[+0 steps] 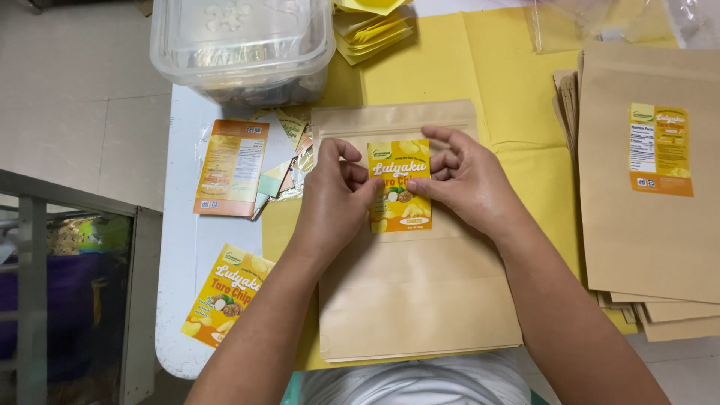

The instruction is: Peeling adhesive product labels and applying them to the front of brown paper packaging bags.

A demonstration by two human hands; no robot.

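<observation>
A brown kraft paper pouch (416, 292) lies flat on the table in front of me. On its upper half sits a yellow and orange label sticker (400, 185). My left hand (335, 202) presses the sticker's left edge with fingers curled. My right hand (466, 180) holds the sticker's right edge, thumb and fingers on it. Both hands rest on the pouch.
A stack of brown pouches (649, 232) with a label on top lies at the right. Loose labels (232, 169) and another sticker (223, 294) lie at the left. A clear plastic tub (241, 45) stands at the back. Yellow paper (495, 82) covers the table; its left edge (166, 315) is close.
</observation>
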